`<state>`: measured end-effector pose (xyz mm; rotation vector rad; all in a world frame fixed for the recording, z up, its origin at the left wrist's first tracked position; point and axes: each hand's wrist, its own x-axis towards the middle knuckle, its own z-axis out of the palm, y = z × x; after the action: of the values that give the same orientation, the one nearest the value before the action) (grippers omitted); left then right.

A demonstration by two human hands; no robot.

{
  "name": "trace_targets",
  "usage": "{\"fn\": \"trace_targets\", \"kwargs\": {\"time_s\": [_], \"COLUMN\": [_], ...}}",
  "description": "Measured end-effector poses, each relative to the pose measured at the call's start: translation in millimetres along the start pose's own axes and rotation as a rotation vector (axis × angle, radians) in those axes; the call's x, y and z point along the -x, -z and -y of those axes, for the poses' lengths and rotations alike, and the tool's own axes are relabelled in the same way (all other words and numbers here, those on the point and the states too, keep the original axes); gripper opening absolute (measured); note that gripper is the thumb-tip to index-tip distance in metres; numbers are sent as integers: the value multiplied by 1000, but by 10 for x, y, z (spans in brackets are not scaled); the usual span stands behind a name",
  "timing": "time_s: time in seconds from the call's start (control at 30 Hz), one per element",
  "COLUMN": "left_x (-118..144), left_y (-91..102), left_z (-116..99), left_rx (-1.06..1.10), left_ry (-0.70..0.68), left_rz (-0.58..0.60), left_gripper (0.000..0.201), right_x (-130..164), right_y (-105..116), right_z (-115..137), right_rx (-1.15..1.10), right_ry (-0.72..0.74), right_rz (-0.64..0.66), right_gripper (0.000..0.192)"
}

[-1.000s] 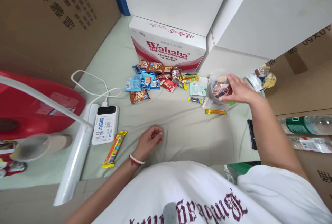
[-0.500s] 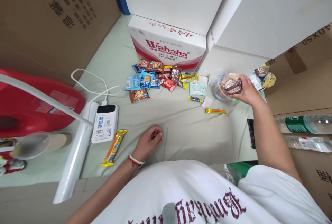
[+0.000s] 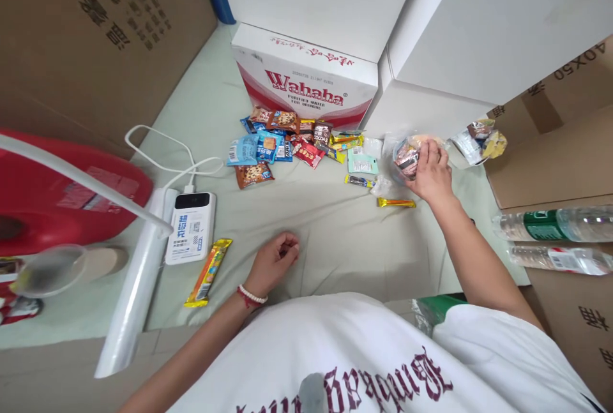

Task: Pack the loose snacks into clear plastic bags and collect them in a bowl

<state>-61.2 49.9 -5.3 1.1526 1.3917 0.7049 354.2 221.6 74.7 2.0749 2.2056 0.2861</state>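
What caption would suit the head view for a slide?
Right hand grips a clear bag of snacks beside scattered snack packets; left hand rests loosely curled on the cloth.

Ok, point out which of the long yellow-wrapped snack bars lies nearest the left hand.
The yellow-and-orange wrapped bar beside the white power bank, just left of the left hand. The gold-wrapped bar lies near the right hand.

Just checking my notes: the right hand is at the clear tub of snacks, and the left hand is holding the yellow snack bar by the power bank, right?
Not quite. In the head view the left hand lies loosely curled on the cloth, holding nothing; the yellow snack bar lies apart beside the power bank. The right hand is at the clear tub.
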Motion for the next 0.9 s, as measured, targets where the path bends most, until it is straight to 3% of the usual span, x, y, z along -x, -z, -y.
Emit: {"fn": "trace_targets", "kwargs": {"time_s": [0.13,0.27,0.43,0.57,0.77,0.83,0.9], "left_x": [14,31,18,18,75,94,112], "left_y": [-11,-18,-23,-27,-13,0,13], "left_z": [13,49,31,22,125,146,142], "left_rx": [-5,-5,-28,-7,-10,19,72], "left_ry": [-8,-9,-13,-18,-45,-40,-28], "left_rz": [-11,-27,-39,-29,-51,-42,-29], "left_gripper": [27,27,23,21,24,25,28], "right_x": [81,70,-243,-500,-620,-611,-561], "right_y": [-25,-127,-292,-326,-28,138,268], "right_z": [-64,-368,-672,-751,-902,-872,-723], "right_rx": [71,27,-103,-156,-91,-97,-118], "right_ry": [-45,-156,-198,-194,-193,-185,-140], "right_rz": [-19,-48,-125,-94,15,-31,-105], "right_gripper": [114,118,122,124,130,117,92]}}
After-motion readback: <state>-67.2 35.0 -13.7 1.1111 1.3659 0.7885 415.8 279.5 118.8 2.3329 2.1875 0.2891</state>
